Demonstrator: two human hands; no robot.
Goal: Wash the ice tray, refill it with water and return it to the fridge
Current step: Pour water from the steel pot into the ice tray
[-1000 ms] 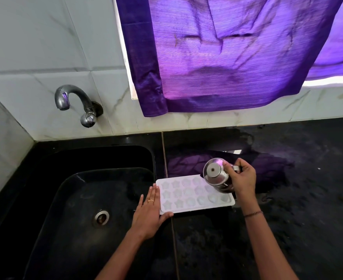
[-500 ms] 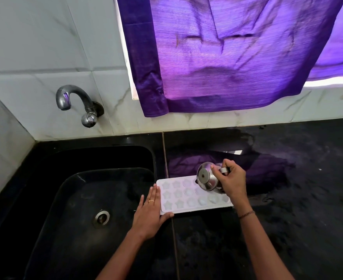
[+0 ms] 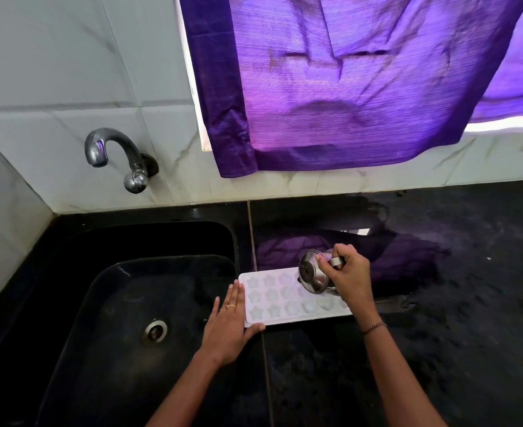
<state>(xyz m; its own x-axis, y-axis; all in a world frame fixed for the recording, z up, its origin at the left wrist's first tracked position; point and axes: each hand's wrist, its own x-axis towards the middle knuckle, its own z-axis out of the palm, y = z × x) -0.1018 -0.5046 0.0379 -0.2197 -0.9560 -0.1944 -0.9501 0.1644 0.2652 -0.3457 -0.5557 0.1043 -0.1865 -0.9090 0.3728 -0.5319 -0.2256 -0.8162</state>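
Right hand (image 3: 348,277) grips a tipped steel jug (image 3: 312,277), filling the white star-mould ice tray (image 3: 272,303); flat, open left hand (image 3: 227,326) steadies it on the black bench (image 3: 438,334).

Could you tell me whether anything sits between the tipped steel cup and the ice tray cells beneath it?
Nothing visible does. The right hand tips the steel cup directly over the ice tray, while the left hand lies flat at the tray's left end, clear of the cells under the cup.

One head-worn view — high, angled forward and down; sink (image 3: 161,241) left, countertop (image 3: 438,303) right.
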